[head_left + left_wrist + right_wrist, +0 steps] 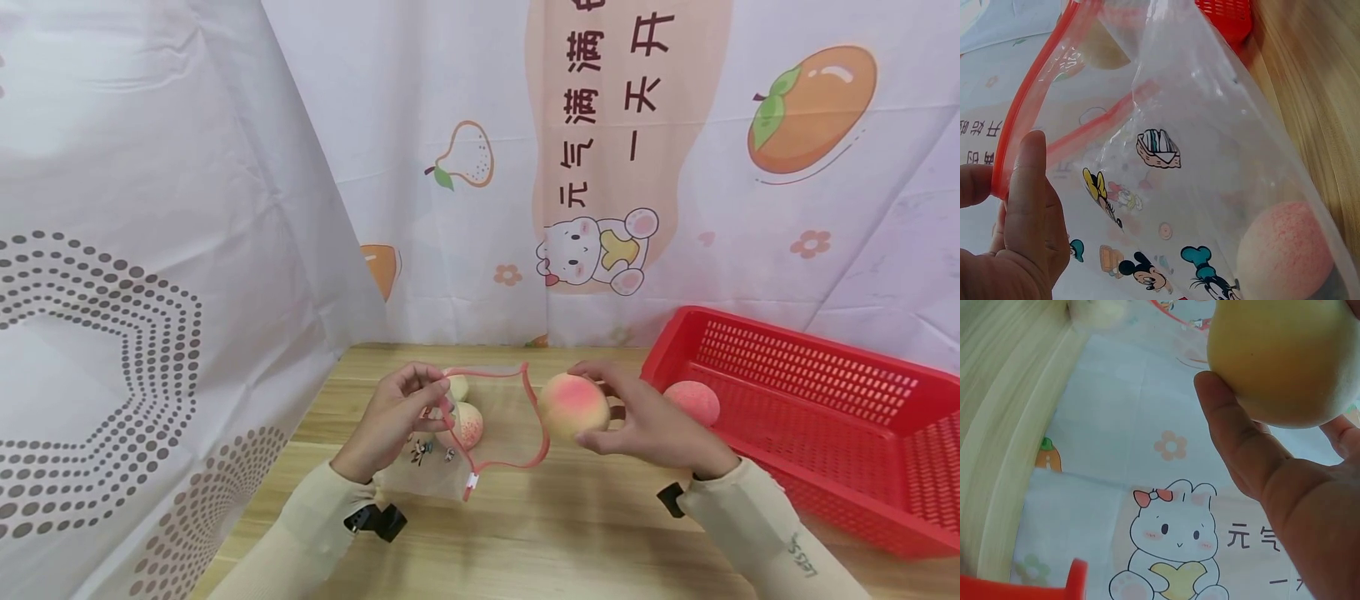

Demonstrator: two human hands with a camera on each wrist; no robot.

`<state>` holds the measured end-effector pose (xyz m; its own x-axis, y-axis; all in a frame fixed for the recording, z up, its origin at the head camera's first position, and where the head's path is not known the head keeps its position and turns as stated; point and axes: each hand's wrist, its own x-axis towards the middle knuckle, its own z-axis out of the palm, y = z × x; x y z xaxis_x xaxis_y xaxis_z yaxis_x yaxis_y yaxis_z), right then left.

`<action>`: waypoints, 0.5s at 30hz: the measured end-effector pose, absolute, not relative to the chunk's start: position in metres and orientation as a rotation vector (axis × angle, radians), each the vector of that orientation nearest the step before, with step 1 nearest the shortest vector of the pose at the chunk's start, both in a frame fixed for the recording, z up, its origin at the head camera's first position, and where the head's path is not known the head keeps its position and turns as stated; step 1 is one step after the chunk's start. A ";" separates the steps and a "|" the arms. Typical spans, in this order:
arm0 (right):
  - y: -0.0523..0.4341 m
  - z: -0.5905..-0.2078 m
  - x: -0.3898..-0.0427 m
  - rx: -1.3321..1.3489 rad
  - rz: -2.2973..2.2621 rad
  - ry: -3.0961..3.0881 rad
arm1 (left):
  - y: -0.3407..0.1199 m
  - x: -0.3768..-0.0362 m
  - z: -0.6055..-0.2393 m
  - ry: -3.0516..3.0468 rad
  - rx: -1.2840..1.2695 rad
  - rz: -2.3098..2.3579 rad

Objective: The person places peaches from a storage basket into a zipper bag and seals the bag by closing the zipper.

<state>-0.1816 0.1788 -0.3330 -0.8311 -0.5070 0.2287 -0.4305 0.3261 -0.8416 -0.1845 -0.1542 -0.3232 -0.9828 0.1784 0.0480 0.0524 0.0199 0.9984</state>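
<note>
My left hand (401, 417) pinches the red-edged rim of a clear zip bag (1191, 187) printed with cartoon figures. The bag's mouth gapes toward the right. Inside it lie a speckled pink-and-cream peach (467, 427) and a paler round fruit (456, 387), partly hidden by the fingers. My right hand (645, 421) grips a yellow peach with a pink blush (573, 407) just right of the bag's opening. In the right wrist view, fingers and thumb hold this yellow peach (1285, 362) from its sides.
A red plastic basket (810, 467) stands on the right of the wooden table (555, 533), with one pink speckled peach (693, 403) at its left end. A printed cloth (465, 250) hangs behind the table, and another (150, 250) hangs at the left.
</note>
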 end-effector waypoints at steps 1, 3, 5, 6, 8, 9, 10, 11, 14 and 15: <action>0.177 -0.333 -0.181 -0.896 -1.552 2.489 | -0.154 -0.184 -0.323 2.175 0.245 2.125; 0.175 -0.334 -0.181 -0.911 -1.553 2.483 | -0.154 -0.184 -0.323 2.170 0.244 2.128; 0.171 -0.334 -0.181 -0.924 -1.556 2.480 | -0.154 -0.184 -0.323 2.169 0.242 2.129; 0.170 -0.334 -0.180 -0.932 -1.555 2.482 | -0.154 -0.184 -0.323 2.169 0.242 2.129; 0.167 -0.335 -0.180 -0.949 -1.546 2.488 | -0.154 -0.184 -0.323 2.167 0.248 2.130; 0.166 -0.336 -0.179 -0.953 -1.543 2.489 | -0.154 -0.184 -0.324 2.167 0.253 2.130; 0.164 -0.337 -0.179 -0.960 -1.542 2.488 | -0.154 -0.184 -0.324 2.167 0.257 2.130; 0.163 -0.338 -0.179 -0.963 -1.540 2.487 | -0.154 -0.184 -0.324 2.164 0.263 2.131; 0.160 -0.340 -0.179 -0.960 -1.516 2.499 | -0.154 -0.185 -0.324 2.163 0.274 2.130; 0.159 -0.340 -0.178 -0.964 -1.510 2.507 | -0.154 -0.185 -0.324 2.163 0.273 2.130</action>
<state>-0.1783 0.1592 -0.3402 -0.8027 -0.5381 0.2573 -0.4789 0.3244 -0.8157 -0.1845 -0.1536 -0.3237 -0.9796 0.1921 0.0583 0.0612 0.0093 0.9981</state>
